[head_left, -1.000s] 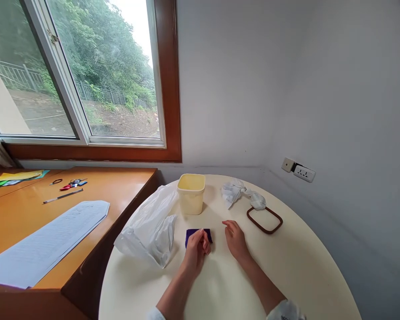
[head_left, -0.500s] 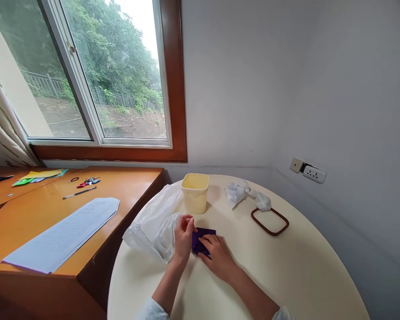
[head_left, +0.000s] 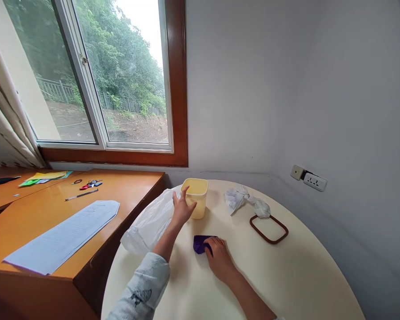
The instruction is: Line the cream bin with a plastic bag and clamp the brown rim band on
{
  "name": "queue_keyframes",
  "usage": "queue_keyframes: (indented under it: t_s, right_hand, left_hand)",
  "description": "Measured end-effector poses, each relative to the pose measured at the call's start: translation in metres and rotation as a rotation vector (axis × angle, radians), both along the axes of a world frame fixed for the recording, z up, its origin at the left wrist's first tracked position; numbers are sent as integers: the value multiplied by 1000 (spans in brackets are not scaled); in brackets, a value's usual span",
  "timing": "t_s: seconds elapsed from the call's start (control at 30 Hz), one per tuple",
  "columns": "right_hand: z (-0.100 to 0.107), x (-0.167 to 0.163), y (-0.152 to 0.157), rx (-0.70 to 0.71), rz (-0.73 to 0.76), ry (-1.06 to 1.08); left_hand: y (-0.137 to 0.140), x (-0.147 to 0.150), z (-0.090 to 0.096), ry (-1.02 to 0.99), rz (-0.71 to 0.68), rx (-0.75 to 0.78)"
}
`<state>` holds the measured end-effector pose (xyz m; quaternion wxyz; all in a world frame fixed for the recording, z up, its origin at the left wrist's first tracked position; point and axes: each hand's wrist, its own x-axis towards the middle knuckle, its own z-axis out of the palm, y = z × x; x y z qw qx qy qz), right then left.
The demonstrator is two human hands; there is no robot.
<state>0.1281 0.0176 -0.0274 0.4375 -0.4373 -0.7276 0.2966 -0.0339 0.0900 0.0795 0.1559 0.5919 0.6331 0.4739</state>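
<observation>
Left hand (head_left: 181, 209): reaching out to the tub (head_left: 195, 198), fingers (head_left: 184, 192) spread apart, palm against the tub's near-left wall, one finger up at the rim. No closed grip visible.
Right hand (head_left: 218, 257): flat on the purple cloth (head_left: 200, 243), fingers together, pressing its right part to the tabletop (head_left: 286, 275). Cannot tell if anything is pinched.
Purple cloth: folded, dark, lying flat near the middle of the round tabletop, just in front of the tub, apart from it.
Tub: pale yellow, open top, upright, toward the far edge of the tabletop.
Plastic bag (head_left: 150, 222): white, crumpled, at the left edge of the tabletop, just beside the tub, under the left forearm.
Lid ring (head_left: 268, 228): brown rounded-rectangle frame, lying flat right of the tub, well apart from both hands.
White wad (head_left: 245, 198): crumpled plastic, near the far edge, between tub and lid ring, touching the ring's far corner.
Desk (head_left: 53, 213): orange wood, butts against the left edge of the tabletop; carries paper sheets (head_left: 63, 235), a pen (head_left: 82, 194), coloured papers at its far edge.
Wall: socket (head_left: 315, 181) on the right.
</observation>
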Motion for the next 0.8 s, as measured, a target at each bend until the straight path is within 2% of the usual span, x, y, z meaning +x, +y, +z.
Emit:
queue_keyframes:
  t_s: [0.17, 0.37, 0.6, 0.8]
  right_hand:
    - [-13, 8, 19, -147, -128, 281]
    - [-28, 20, 37, -303, -327, 594]
    - [-31, 28, 42, -463, -276, 946]
    - [-23, 38, 38, -534, -179, 1096]
  left_hand:
    - [7, -4, -11, 38, -23, 30]
    - [-17, 1, -23, 86, -38, 113]
    - [-60, 12, -38, 135, -87, 186]
    - [-93, 24, -45, 219, -134, 191]
